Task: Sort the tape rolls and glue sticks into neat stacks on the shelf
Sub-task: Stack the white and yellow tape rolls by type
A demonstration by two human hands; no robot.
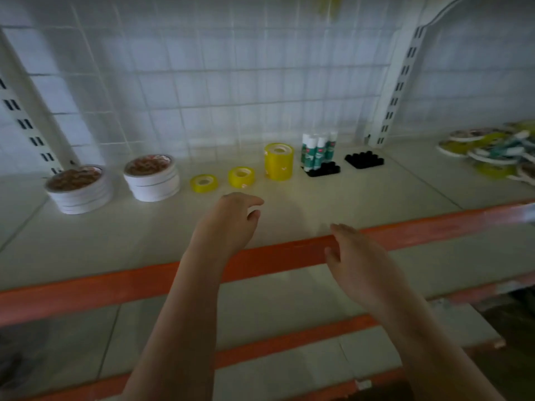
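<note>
Two white tape stacks, three yellow ones; both hands' grips loose, empty.

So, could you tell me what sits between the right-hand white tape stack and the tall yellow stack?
In the head view, two low yellow tape stacks sit between the white tape stack and the tall yellow stack.

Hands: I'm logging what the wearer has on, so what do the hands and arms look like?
Both forearms are bare as far as the frame shows, with no sleeves. The left hand and right hand wear no gloves, and no watch, ring or bracelet can be seen, though the picture is slightly blurred.
</note>
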